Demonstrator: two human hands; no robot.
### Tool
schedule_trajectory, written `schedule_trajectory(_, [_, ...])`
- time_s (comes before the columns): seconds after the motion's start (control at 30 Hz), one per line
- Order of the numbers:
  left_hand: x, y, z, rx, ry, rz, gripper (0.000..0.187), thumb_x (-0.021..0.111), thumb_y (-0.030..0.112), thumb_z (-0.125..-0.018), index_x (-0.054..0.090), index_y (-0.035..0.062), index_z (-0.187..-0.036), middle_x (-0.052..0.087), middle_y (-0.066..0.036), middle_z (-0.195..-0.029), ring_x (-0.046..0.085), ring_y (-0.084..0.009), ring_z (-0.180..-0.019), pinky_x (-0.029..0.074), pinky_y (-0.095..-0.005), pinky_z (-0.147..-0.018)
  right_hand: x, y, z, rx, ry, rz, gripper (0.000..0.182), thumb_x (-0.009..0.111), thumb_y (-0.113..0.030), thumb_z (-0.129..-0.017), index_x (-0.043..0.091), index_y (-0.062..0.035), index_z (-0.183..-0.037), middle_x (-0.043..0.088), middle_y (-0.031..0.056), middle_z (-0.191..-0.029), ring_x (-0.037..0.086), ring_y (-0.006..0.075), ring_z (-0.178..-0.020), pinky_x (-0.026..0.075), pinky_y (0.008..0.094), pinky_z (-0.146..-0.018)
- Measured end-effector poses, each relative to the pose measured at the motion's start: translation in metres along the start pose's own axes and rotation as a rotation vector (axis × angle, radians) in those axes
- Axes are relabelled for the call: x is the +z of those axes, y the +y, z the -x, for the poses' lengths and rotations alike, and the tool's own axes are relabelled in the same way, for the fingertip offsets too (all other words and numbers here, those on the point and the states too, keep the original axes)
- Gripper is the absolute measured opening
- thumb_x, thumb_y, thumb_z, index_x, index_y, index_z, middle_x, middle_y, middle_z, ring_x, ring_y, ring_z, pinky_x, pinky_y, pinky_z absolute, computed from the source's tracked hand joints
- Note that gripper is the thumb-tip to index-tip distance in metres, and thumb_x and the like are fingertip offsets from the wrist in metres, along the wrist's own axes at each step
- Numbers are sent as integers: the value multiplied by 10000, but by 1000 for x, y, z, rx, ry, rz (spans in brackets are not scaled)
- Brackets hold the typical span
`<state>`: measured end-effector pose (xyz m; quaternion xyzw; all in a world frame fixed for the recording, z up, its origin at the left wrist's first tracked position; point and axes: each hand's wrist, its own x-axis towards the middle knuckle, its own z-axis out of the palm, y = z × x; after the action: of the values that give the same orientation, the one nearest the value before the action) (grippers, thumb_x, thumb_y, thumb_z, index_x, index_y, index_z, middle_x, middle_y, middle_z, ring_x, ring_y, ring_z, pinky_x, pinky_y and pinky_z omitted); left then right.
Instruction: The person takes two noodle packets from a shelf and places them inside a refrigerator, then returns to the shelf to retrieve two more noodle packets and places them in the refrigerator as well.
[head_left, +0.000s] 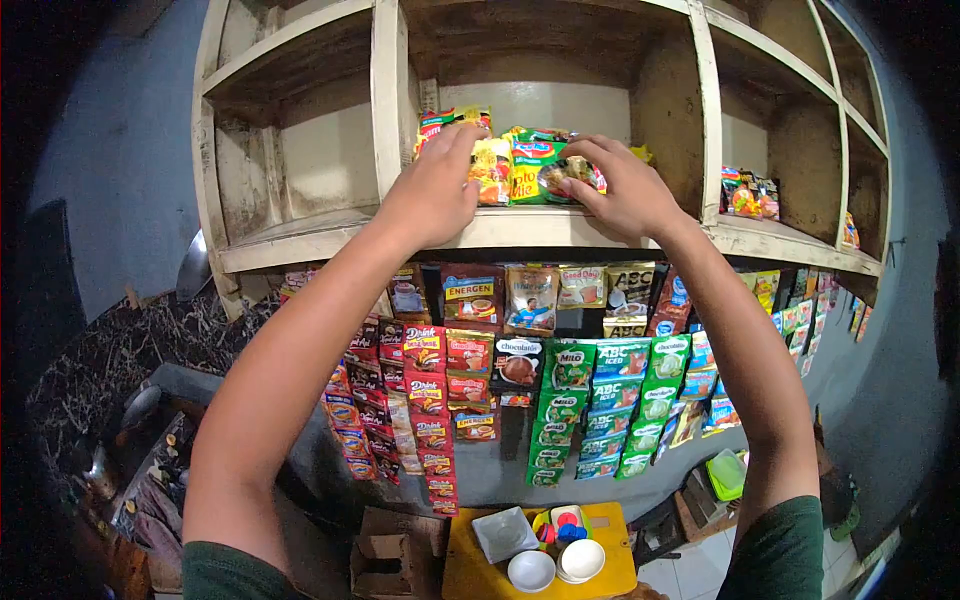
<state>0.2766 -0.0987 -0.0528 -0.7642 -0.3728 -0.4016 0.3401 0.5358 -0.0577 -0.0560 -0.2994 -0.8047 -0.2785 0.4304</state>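
Note:
Both arms reach up to the middle compartment of a wall shelf, where several instant noodle packets stand in a row. My left hand (437, 187) curls around the left end of the row, thumb against a yellow noodle packet (490, 171). At the right end, my right hand (625, 188) has its thumb and fingers on a green noodle packet (530, 172) marked with "Mie". Another noodle packet (434, 124) shows behind my left fingers. My hands hide parts of the outer packets.
The cream wooden shelf (560, 228) has a raised front edge. More noodle packets (750, 195) lie in the right compartment. Strips of drink sachets (428, 390) hang below. Bowls (531, 570) and a grey container (504, 533) stand on a yellow table (470, 575).

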Motion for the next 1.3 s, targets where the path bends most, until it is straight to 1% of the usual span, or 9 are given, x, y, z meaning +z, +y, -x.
schedule_trajectory(0.1, [6, -7, -8, 52, -39, -187, 552, 585, 131, -839, 376, 18, -1337, 424, -216, -1387, 417, -368, -1291, 365, -424, -1073, 7, 8, -13, -41, -27, 18, 497, 582, -384, -880, 512, -123, -1297, 508, 150, -1338, 485, 338, -1228, 408, 416, -1027])
schedule_trajectory(0.23, [4, -6, -16, -54, -215, -255, 641, 658, 174, -796, 389, 8, -1354, 433, -194, -1401, 435, -318, -1293, 363, -410, -1075, 7, 4, -17, -38, -88, 54, 517, 604, -362, -849, 513, -113, -1293, 504, 169, -1338, 494, 347, -1211, 414, 424, -1014])
schedule_trajectory(0.43, [-12, -6, -16, 31, -107, -330, 711, 766, 277, -715, 447, 79, -1318, 519, -168, -1267, 524, -358, -1148, 415, -434, -992, 13, 7, -21, -79, -51, 110, 553, 619, -357, -824, 508, -109, -1306, 516, 184, -1324, 503, 348, -1200, 399, 452, -1016])
schedule_trajectory(0.8, [-17, -11, -11, 77, -96, -302, 666, 781, 247, -705, 459, 85, -1266, 513, -173, -1267, 519, -365, -1144, 412, -441, -987, 15, 9, -41, -103, -128, 342, 577, 606, -408, -802, 544, -128, -1303, 560, 125, -1291, 503, 268, -1201, 358, 460, -1010])
schedule_trajectory(0.87, [-14, -14, -11, 102, -72, -304, 662, 777, 239, -712, 448, 80, -1264, 516, -177, -1267, 515, -369, -1151, 411, -441, -987, 28, 22, -43, -179, 20, 346, 575, 617, -441, -786, 571, -141, -1274, 586, 115, -1248, 508, 260, -1186, 359, 441, -996])
schedule_trajectory(0.97, [-16, -11, -13, 16, -180, -293, 699, 778, 226, -716, 412, 78, -1293, 526, -183, -1257, 505, -376, -1165, 404, -439, -1001, 18, 18, -46, -99, -116, 322, 616, 630, -490, -759, 576, -146, -1266, 597, 113, -1206, 514, 263, -1174, 362, 436, -983])
schedule_trajectory(1.1, [-13, -16, -10, 96, -96, -265, 725, 784, 190, -709, 396, 82, -1312, 537, -184, -1240, 505, -369, -1168, 406, -439, -1002, -5, 6, -50, -53, -105, 281, 674, 761, -441, -662, 586, -139, -1238, 613, 122, -1147, 525, 273, -1161, 369, 433, -965])
schedule_trajectory(1.13, [-12, -17, -10, 122, -56, -254, 720, 786, 178, -705, 405, 81, -1307, 536, -182, -1242, 509, -364, -1165, 407, -439, -1000, -1, 13, -51, -93, -33, 229, 679, 809, -392, -623, 592, -142, -1215, 619, 129, -1111, 563, 303, -1106, 422, 431, -931])
schedule_trajectory(1.3, [-13, -17, -11, 127, -9, -248, 678, 801, 182, -689, 454, 69, -1260, 547, -170, -1212, 529, -346, -1133, 422, -438, -974, -11, 16, -48, -14, -168, 110, 636, 816, -363, -631, 593, -129, -1180, 640, 148, -1091, 607, 336, -1040, 482, 423, -888])
